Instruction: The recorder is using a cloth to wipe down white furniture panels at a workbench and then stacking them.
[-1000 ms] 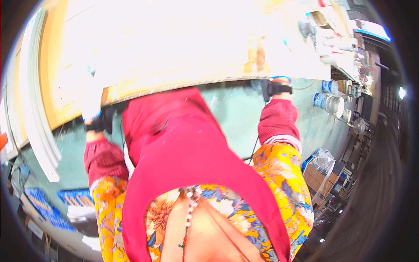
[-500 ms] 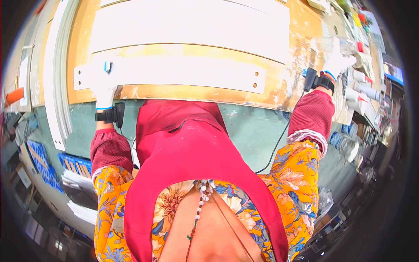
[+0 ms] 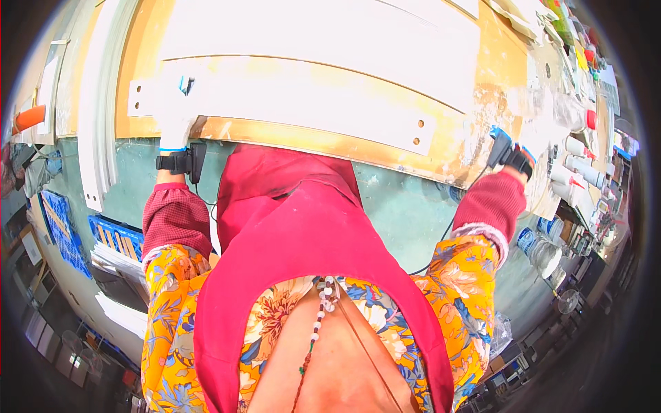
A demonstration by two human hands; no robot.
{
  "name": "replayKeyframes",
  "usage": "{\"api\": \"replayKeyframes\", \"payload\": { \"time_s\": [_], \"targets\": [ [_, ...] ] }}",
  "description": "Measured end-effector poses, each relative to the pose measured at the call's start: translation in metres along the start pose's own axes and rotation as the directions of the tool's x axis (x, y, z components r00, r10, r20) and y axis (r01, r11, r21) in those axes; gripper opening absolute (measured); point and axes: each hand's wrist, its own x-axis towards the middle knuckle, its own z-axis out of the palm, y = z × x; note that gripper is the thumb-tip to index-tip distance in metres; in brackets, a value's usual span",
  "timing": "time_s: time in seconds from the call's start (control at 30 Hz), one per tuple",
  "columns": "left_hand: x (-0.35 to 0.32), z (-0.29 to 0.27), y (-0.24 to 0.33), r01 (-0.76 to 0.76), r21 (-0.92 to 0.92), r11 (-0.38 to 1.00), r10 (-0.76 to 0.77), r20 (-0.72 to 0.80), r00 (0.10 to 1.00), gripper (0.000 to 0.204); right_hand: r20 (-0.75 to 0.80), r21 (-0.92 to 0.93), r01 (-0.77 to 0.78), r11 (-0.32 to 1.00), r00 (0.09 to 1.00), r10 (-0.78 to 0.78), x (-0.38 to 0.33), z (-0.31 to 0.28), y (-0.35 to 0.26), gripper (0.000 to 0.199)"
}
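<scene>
White board (image 3: 296, 100): probably light, stiff; grip long edges. My left hand (image 3: 178, 115) atop, right hand (image 3: 541, 133) apart; fingers glare-hidden, cannot tell.

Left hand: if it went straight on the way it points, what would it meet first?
Probably the wide white board, just beyond the holed strip under the left hand; glare leaves depth unclear.

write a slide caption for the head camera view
A gloved left hand over a white board with holes at both ends, the right hand beyond its right end near white bottles.
</scene>
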Motion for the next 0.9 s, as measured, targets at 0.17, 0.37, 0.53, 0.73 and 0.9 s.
{"api": "replayKeyframes", "payload": {
  "time_s": [0.17,0.37,0.53,0.73,0.9],
  "targets": [
    [-0.008,0.002,-0.014,-0.085,0.014,0.996,0.086,-0.112,0.99,0.034,0.199,0.381,-0.02,0.925,0.978,-0.061,-0.082,-0.079,-0.118,0.052],
    [-0.002,0.015,-0.023,-0.276,0.199,0.94,0.321,-0.247,0.914,0.024,0.551,0.138,-0.202,0.97,0.829,0.094,-0.175,-0.096,-0.177,0.065],
    [0.002,0.038,-0.037,-0.434,0.421,0.796,0.587,-0.361,0.725,0.017,0.645,0.041,0.011,0.999,0.764,-0.035,-0.204,-0.081,-0.184,0.062],
    [0.002,0.044,-0.034,-0.403,0.635,0.659,0.715,-0.36,0.6,0.016,0.671,-0.105,0.394,0.913,0.705,-0.227,-0.214,-0.059,-0.175,0.066],
    [-0.001,0.012,0.013,-0.097,-0.234,0.967,0.071,-0.118,0.99,0.015,0.706,-0.123,0.496,0.86,0.653,-0.275,-0.212,-0.055,-0.184,0.061]
  ]
}}
